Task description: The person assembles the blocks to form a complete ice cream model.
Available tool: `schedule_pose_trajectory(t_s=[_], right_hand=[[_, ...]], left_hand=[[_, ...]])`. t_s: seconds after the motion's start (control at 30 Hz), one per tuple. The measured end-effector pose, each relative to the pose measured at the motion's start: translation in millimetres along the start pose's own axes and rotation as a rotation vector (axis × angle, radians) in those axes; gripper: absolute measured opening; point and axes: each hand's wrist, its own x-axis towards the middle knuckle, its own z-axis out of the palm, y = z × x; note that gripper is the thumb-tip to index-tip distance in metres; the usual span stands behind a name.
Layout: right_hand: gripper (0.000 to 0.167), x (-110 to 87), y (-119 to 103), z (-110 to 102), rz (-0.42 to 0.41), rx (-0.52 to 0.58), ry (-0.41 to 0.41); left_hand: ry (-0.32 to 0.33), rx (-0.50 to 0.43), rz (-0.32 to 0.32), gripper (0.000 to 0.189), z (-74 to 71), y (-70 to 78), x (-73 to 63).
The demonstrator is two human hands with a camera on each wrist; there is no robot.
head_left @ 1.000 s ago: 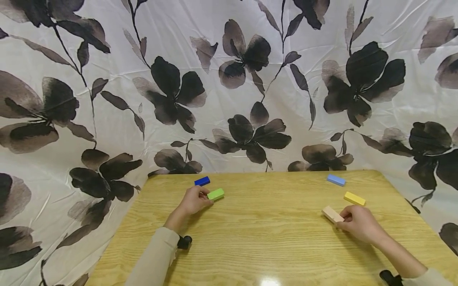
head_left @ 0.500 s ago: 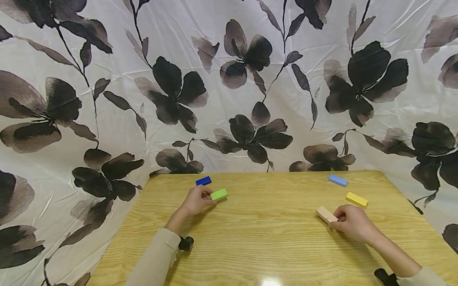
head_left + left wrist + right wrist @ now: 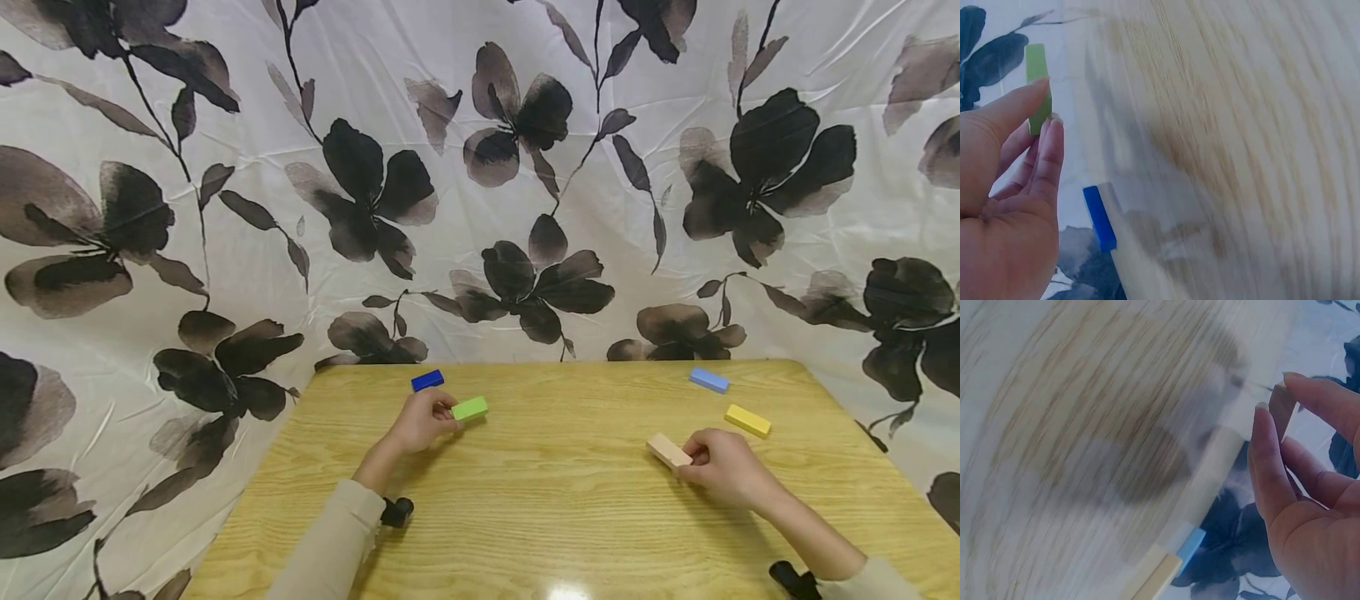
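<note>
My left hand (image 3: 422, 418) pinches a light green block (image 3: 470, 408) by its left end, thumb on one side and fingers on the other. In the left wrist view the green block (image 3: 1035, 62) stands out past the fingertips, with a shadow on the wood beside it. My right hand (image 3: 726, 468) grips a pale, wood-coloured block (image 3: 667, 451) by its right end, the free end pointing left. The right wrist view shows this pale block (image 3: 1282, 409) between thumb and fingertips, partly covered by them. Both blocks are held over the table, well apart from each other.
A dark blue block (image 3: 427, 381) lies behind the left hand near the table's back edge. At the back right lie a light blue block (image 3: 708, 380) and a yellow block (image 3: 747, 421). The wooden table (image 3: 555, 500) ends at a floral curtain (image 3: 517, 208).
The right hand has moved left with the pale block. The left hand has shifted slightly right with the green block, so the two blocks are closer together. The other blocks stay put.
</note>
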Motion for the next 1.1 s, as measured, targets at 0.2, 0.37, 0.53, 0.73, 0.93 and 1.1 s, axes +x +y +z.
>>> schedule_pose_trajectory(t_s=[0.2, 0.37, 0.53, 0.73, 0.93, 1.1], right_hand=[[0.022, 3.5, -10, 6, -0.016, 0.025, -0.003], [0.024, 6.3, -19, 11, -0.033, 0.034, 0.002], [0.025, 9.2, -26, 16, -0.046, 0.042, 0.007], [0.024, 12.5, -32, 21, -0.056, 0.047, 0.003], [0.024, 14.3, -36, 25, -0.075, 0.048, -0.003], [0.022, 15.8, -37, 29, -0.086, 0.059, -0.012]], left_hand=[[-0.032, -0.012, 0.049, 0.034, 5.1, 10.3, -0.6], [-0.034, -0.017, 0.065, 0.034, 10.8, 17.0, 0.0], [-0.039, -0.025, 0.095, 0.033, 15.9, 23.5, 1.1], [-0.051, -0.035, 0.108, 0.032, 22.0, 28.8, 4.3], [-0.061, -0.040, 0.123, 0.031, 27.8, 33.6, 8.4], [-0.079, -0.028, 0.135, 0.032, 32.9, 36.2, 11.2]])
